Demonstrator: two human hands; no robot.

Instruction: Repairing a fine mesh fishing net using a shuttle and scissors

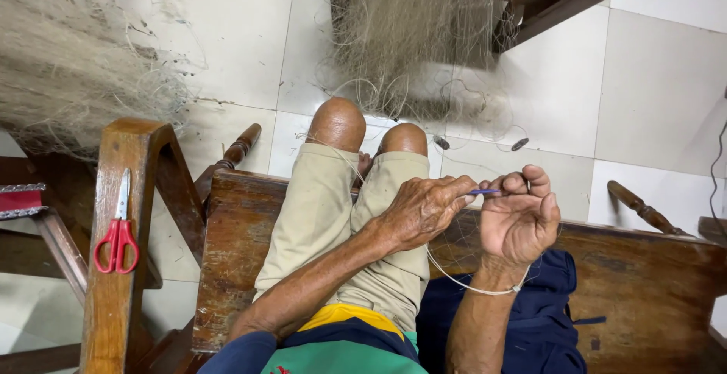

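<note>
My left hand (424, 209) pinches a thin blue netting needle (485, 191) at its left end, above my knees. My right hand (519, 215) is curled beside it, fingers closed around fine net line (462, 279) and touching the needle's other end. A pale cord runs from the hands around my right wrist. Thin fishing net (413, 33) hangs ahead of my knees, stretched toward the hands. I sit on a dark wooden bench (651, 268), in khaki shorts.
Red-handled scissors (117, 230) lie on a wooden chair arm (125, 192) at left. A pile of net (68, 56) fills the upper left. Dark blue cloth (545, 313) lies on the bench. Small net weights (519, 144) rest on the white tiled floor.
</note>
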